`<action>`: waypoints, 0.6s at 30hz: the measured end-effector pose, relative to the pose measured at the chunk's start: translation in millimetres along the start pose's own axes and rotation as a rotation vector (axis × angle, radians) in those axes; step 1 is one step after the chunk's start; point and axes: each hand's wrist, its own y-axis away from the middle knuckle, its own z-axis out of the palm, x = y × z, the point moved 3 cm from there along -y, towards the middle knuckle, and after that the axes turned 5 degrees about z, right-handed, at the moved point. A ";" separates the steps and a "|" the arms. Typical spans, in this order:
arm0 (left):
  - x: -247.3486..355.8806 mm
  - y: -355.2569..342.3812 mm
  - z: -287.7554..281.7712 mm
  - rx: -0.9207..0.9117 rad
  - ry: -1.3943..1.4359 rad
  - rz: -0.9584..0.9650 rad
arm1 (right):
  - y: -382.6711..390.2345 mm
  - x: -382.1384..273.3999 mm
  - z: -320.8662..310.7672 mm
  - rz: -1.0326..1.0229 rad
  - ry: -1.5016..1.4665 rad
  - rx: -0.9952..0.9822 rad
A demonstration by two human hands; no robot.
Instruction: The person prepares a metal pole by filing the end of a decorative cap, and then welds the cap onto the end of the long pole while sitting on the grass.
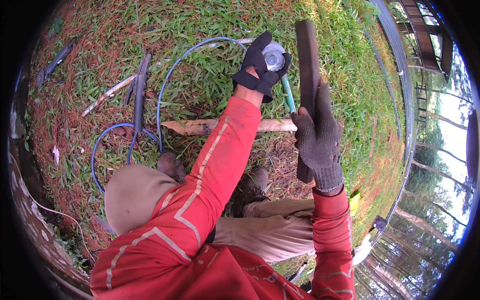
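Observation:
My left hand (260,67), in a black glove, is closed around what looks like an angle grinder (274,59). Its round silver head faces up, and a teal rod-like part (288,94) sticks out below it. A blue cord (172,62) runs from behind this hand across the grass. My right hand (318,137), in a grey-brown knit glove, grips a long flat dark brown bar (307,60) near its lower half. The bar stands nearly upright in the picture, just right of the grinder and apart from its head. Some of the left fingers are hidden.
A split wooden board (200,126) lies on the grass beyond my boots (250,187). Leftward are a dark forked piece (141,95), a pale stick (107,96) and another dark piece (54,62). Long dark pipes (395,50) curve along the right, before trees.

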 end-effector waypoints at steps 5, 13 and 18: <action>7.8 2.2 -1.9 -0.134 -0.058 -0.072 | 0.9 0.3 6.3 0.023 0.098 -0.122; 9.5 0.6 -4.3 -0.135 -0.133 -0.070 | 1.0 -3.2 8.4 0.011 0.081 -0.099; 15.2 9.3 1.4 -0.129 -0.059 -0.047 | 0.0 -5.6 5.0 -0.128 0.205 -0.002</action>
